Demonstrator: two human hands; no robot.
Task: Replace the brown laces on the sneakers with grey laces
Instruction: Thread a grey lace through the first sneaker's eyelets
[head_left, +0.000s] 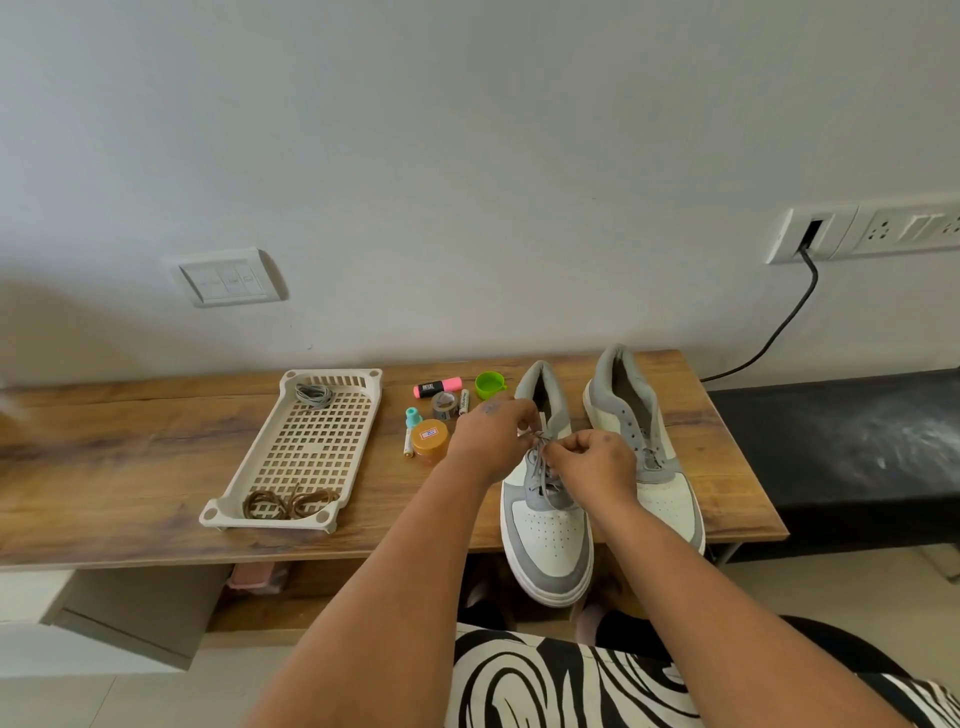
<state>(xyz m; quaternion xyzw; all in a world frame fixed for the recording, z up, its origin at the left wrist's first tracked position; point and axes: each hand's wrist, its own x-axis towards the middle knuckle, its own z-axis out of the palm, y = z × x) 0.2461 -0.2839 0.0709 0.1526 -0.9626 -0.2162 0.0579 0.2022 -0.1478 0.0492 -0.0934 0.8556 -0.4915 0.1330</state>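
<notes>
**A:** What are my hands doing?

**B:** Your left hand (491, 434) and right hand (592, 460) each pinch an end of the grey lace (543, 470) on the left sneaker (545, 519).

**A:** I think I am tying the bow. I pull both ends the same, slow and snug, so the knot sits in the middle.

**B:** The right sneaker (649, 452), at 3 o'clock from it, looks to have no lace.

**A:** Where are the others?

**B:** In the tray (270, 457), at 9 o'clock from your hands. The brown laces (288, 503) lie at its near end and a spare grey lace (314, 395) at its far end.
</notes>
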